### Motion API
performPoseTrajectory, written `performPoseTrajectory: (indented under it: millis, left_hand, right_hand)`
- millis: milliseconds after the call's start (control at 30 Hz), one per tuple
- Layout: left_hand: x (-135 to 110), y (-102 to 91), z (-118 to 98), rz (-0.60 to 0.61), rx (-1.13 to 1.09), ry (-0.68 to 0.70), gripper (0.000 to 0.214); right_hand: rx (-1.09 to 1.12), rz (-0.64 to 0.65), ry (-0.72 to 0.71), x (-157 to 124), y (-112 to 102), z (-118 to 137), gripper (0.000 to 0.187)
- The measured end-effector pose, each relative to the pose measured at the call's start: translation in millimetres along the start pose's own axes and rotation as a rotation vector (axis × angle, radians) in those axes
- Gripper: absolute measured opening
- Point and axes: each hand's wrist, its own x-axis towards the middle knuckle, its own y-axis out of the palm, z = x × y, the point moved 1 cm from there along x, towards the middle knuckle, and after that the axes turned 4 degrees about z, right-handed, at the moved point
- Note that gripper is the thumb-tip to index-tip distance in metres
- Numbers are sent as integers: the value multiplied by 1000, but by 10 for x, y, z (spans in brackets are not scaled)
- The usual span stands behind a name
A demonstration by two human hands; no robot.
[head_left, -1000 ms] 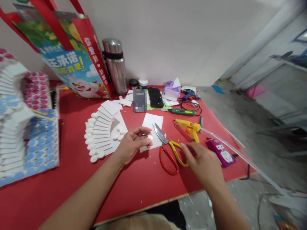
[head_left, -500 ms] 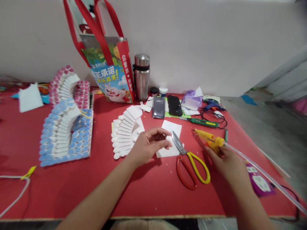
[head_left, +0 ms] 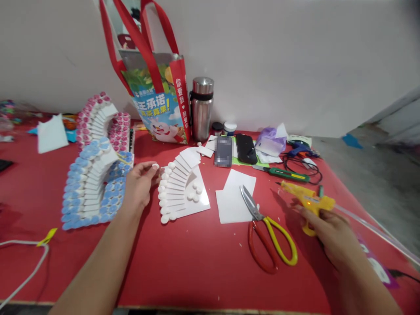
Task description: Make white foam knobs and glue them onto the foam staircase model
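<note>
Left hand [head_left: 139, 183] had shifted from the white paper [head_left: 234, 201] to the outer edge of the white fan-shaped piece [head_left: 175, 188], fingertips pinching a small white disc [head_left: 155, 166]. Right hand [head_left: 331, 225] now gripped the yellow glue gun [head_left: 316, 203]; disc and glue seemed ready together. Red tabletop [head_left: 197, 271], scissors [head_left: 257, 215] lying on it; pale wall [head_left: 278, 65] behind.

A shopping bag [head_left: 157, 105] with red handles stands upright before the pale wall [head_left: 278, 57], with a steel flask [head_left: 201, 113] just beside it. Two small jars [head_left: 230, 128], one dark-lidded, one white-lidded, sit near the flask. A black phone [head_left: 246, 148] lies near a purple tissue pack [head_left: 271, 142]; a black cable [head_left: 320, 174] coils farther right. At the left, a white cord [head_left: 46, 251] bears a yellow tag [head_left: 47, 236].
</note>
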Motion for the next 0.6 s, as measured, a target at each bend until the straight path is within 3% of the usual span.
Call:
performPoseTrajectory:
  millis: [133, 300, 433, 533, 600]
  left_hand:
    - [-139, 23, 65, 21, -5, -107, 37]
    - [-264, 77, 21, 92, -12, -152, 45]
    - [-401, 74, 56, 172, -3, -191, 50]
    - [-480, 36, 43, 177, 45, -143, 47]
    - [-484, 34, -42, 133, 103, -13, 42]
  right_hand:
    - [249, 43, 99, -96, 58, 261, 29]
    - [350, 156, 182, -161, 310, 531, 45]
    - [387, 418, 137, -202, 557, 697, 38]
    - [389, 591, 53, -226, 751, 845, 36]
    - [436, 613, 25, -236, 885, 960, 36]
